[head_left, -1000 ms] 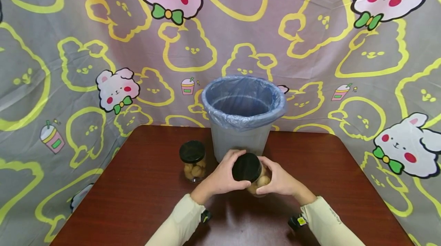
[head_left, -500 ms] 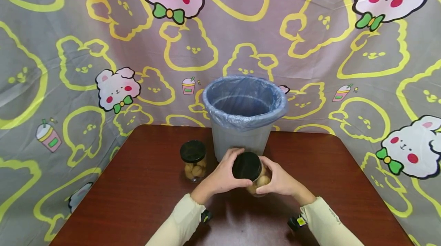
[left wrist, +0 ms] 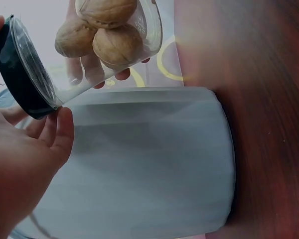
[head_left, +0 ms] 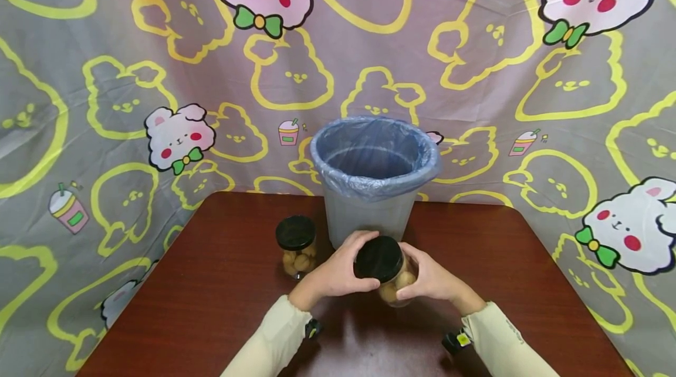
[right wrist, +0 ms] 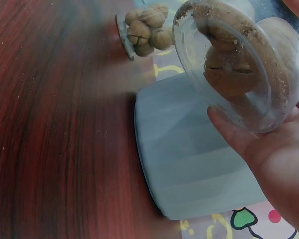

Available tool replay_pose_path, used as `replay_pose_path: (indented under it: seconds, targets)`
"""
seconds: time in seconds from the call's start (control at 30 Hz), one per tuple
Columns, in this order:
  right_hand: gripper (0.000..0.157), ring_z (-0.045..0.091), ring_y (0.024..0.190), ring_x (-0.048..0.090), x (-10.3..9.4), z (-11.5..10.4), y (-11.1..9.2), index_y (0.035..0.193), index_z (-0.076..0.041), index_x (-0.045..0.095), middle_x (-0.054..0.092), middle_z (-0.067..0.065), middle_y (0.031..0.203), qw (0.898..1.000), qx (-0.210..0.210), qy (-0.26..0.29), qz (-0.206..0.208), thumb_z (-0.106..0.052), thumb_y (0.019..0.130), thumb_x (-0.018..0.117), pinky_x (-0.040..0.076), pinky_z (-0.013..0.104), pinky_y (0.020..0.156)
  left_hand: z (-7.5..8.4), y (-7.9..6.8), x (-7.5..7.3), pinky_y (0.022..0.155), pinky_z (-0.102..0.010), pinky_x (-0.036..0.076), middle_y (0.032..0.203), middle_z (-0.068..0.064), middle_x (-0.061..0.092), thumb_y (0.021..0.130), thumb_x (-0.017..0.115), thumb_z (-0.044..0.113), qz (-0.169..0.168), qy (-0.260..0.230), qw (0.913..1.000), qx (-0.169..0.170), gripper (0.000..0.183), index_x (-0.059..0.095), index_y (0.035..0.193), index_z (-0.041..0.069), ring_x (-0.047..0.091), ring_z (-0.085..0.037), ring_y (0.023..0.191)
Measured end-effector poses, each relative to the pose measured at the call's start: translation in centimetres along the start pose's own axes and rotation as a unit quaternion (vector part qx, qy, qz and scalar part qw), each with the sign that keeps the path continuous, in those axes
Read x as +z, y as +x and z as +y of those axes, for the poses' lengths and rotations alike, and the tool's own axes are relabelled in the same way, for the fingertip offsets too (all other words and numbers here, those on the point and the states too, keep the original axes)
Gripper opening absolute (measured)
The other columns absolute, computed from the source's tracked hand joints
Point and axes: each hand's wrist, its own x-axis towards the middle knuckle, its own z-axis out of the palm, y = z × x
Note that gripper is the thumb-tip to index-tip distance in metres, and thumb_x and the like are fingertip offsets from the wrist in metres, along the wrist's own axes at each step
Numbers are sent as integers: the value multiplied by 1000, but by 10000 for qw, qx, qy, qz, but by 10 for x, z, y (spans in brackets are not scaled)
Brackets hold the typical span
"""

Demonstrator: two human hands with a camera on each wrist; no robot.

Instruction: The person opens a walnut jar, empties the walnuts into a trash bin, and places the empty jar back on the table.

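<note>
Both hands [head_left: 340,268] [head_left: 432,277] gripping a tilted black-lidded jar [head_left: 388,274] of walnuts [left wrist: 118,46], tiny print [head_left: 513,330] on right sleeve [head_left: 502,342], unreadable

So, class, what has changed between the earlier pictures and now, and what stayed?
Only slightly: the held jar has shifted a little lower in the head view, with left hand and right hand still gripping it. Nothing was taken up or let go. The other jar and lined bin stayed put.
</note>
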Motion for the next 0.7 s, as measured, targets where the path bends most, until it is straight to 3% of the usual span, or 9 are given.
replay_pose_path:
  seconds: [0.33, 0.7]
  targets:
    - [80, 20, 102, 57, 1, -2, -1, 135, -11, 42, 55, 6, 123, 9997, 159, -120, 107, -16, 67, 84, 48, 30, 83, 1, 2, 6, 100, -39, 37, 133, -8, 37, 70, 79, 35, 69, 118, 9975, -693, 88, 37, 141, 6, 38, -20, 121]
    - [81, 19, 100, 57, 3, -4, 0, 133, -12, 44, 56, 5, 120, 9988, 128, -341, 328, -17, 65, 86, 48, 29, 82, 6, 5, 13, 96, -39, 40, 124, -4, 40, 68, 81, 45, 512, 210, 9909, -1228, 84, 43, 135, 10, 44, -19, 113]
